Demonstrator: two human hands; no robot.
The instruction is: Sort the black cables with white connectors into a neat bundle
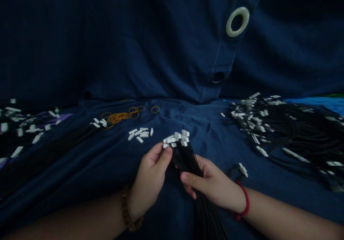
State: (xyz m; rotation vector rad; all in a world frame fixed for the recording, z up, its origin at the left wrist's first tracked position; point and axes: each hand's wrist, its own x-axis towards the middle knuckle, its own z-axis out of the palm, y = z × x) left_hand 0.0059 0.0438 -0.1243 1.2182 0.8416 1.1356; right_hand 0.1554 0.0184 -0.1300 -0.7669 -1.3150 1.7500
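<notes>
1. We have a dark blue cloth (185,115) spread beneath our work, with a dark blue curtain-like fabric (150,53) rising behind it, a pale round ring (229,28) set in it.
2. To our right lies a loose heap of black wires with white ends (295,132); a long black strand bundle with white tips (72,136) lies to our left.
3. Between our hands is the slim black wire bundle (189,159), its white block-shaped connectors (176,139) facing away from us, its tail hanging toward us.
4. Our right hand (215,182) is curled narrowly around the wires below the connectors.
5. Our left hand (152,177) is nearly closed, thumb and fingers pinching the bundle just beside the connectors.
6. Beyond our left hand sit thin orange-yellow elastic loops (118,117), piled together, and nearer us small loose white rectangular pieces (143,133).
</notes>
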